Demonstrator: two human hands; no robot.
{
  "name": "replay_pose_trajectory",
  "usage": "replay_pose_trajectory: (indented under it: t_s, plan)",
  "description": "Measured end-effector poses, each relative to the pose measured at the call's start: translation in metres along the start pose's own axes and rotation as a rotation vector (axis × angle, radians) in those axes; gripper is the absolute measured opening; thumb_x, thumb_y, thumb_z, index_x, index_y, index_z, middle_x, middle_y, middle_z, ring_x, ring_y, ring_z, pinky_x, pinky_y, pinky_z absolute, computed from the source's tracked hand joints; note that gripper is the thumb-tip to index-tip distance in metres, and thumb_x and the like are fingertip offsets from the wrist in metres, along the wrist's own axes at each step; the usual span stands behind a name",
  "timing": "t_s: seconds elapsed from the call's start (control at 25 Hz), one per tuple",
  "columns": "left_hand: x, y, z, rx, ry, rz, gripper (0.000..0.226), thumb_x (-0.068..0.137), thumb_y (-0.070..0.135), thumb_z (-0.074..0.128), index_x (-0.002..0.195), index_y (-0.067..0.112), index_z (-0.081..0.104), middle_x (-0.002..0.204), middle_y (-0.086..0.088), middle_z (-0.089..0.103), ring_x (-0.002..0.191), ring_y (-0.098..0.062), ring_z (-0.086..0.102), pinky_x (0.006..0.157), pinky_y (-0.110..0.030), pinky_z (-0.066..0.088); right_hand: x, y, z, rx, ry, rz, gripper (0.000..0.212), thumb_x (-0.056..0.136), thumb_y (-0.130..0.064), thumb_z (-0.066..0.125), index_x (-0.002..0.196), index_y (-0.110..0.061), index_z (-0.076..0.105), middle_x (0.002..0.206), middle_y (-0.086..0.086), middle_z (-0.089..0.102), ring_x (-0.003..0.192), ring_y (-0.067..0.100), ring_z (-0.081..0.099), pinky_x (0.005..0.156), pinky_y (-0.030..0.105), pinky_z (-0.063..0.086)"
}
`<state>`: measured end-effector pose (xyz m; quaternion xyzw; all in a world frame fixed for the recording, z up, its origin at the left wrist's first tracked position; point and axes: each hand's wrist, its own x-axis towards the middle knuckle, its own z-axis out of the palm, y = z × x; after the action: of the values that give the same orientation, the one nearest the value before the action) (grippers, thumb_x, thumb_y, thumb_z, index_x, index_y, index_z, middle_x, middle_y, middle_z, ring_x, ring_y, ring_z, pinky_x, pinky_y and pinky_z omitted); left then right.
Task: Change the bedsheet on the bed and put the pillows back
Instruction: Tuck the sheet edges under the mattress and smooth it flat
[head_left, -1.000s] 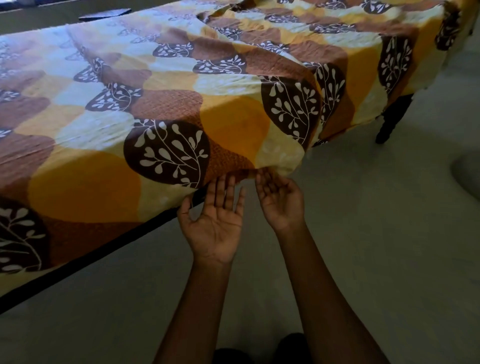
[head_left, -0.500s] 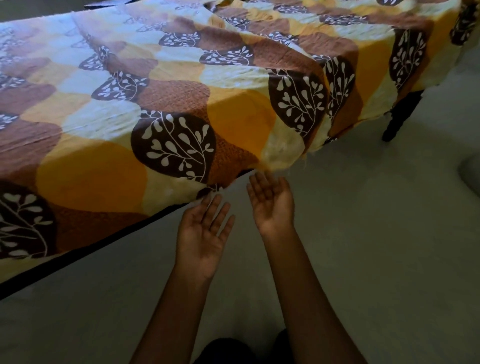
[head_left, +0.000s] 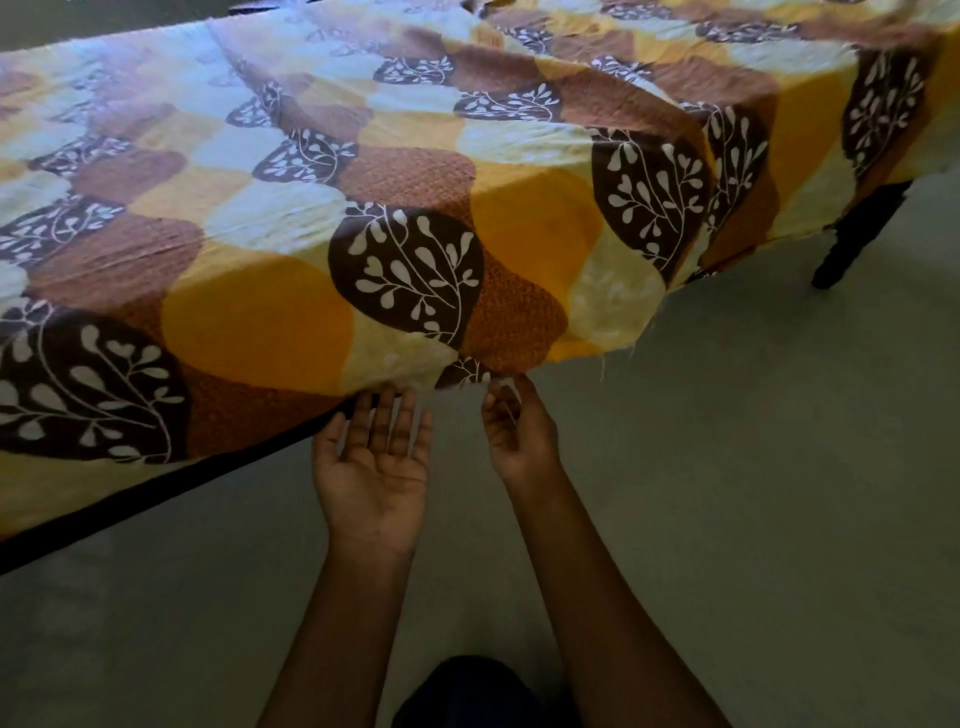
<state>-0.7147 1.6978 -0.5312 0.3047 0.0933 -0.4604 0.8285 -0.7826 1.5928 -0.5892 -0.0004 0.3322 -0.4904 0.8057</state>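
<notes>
A bedsheet (head_left: 415, 218) printed with yellow, brown and cream leaf shapes is spread over the bed, and its frayed edge hangs over the near side. My left hand (head_left: 374, 467) is palm up and open, with its fingertips touching the underside of the hanging hem. My right hand (head_left: 519, 431) is just to the right, its fingers curled and pinching the hem at the lowest point of the drape. No pillows are in view.
The dark bed frame edge (head_left: 156, 499) shows below the sheet at the left. A dark bed leg (head_left: 862, 234) stands at the right. Grey floor (head_left: 753, 493) stretches in front of the bed. Dark clothing (head_left: 467, 691) shows at the bottom.
Both hands dropped slightly away from the hem, then rose back to it. My right hand's fingers have curled onto the edge; my left hand stays flat and open.
</notes>
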Motion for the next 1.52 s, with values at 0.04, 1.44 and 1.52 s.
replay_pose_trajectory:
  t_s: [0.04, 1.44, 1.52]
  plan:
    - [-0.002, -0.004, 0.000, 0.007, 0.008, -0.021, 0.042, 0.093, 0.028, 0.041, 0.129, 0.007, 0.050, 0.119, -0.011, 0.062, 0.113, -0.024, 0.058, 0.095, -0.039, 0.046, 0.006, -0.003, 0.001, -0.001, 0.013, -0.013, 0.008, 0.091, -0.008, 0.057, 0.098, -0.005, 0.058, 0.075, 0.007, 0.061, 0.051, 0.008, 0.060, 0.043, 0.017, 0.049]
    - [0.024, -0.097, 0.083, 0.872, -0.539, -0.196, 0.028, 0.097, 0.021, 0.036, 0.118, 0.023, 0.056, 0.124, 0.004, 0.060, 0.115, -0.011, 0.055, 0.096, -0.026, 0.043, -0.009, -0.134, -0.018, -0.402, 0.003, -0.307, 0.019, 0.096, -0.015, 0.044, 0.101, -0.014, 0.062, 0.097, 0.002, 0.066, 0.087, 0.012, 0.064, 0.076, 0.023, 0.052]
    - [0.029, -0.099, 0.104, 1.046, -0.616, -0.166, 0.025, 0.096, 0.017, 0.042, 0.116, 0.024, 0.056, 0.128, 0.003, 0.057, 0.119, -0.012, 0.053, 0.095, -0.023, 0.043, -0.016, -0.161, -0.016, -0.549, 0.046, -0.343, 0.021, 0.096, -0.016, 0.044, 0.105, -0.012, 0.062, 0.096, 0.001, 0.067, 0.085, 0.011, 0.064, 0.076, 0.023, 0.051]
